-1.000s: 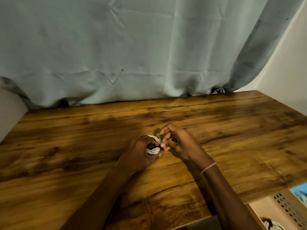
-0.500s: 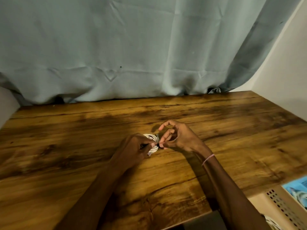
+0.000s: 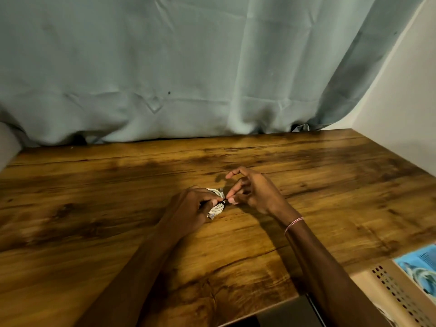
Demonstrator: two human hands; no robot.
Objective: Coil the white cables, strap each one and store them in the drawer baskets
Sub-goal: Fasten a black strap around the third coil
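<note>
A small coiled white cable is held over the middle of the brown wooden table, clamped in the fingers of the left hand. A thin dark strap around the coil is pinched at its end by the right hand. A perforated beige drawer basket is seen at the lower right.

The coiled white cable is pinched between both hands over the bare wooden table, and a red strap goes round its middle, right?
Not quite: the strap is black, not red, as the head view shows. The rest holds: the coiled white cable is held by the left hand and right hand over the wooden table.
</note>
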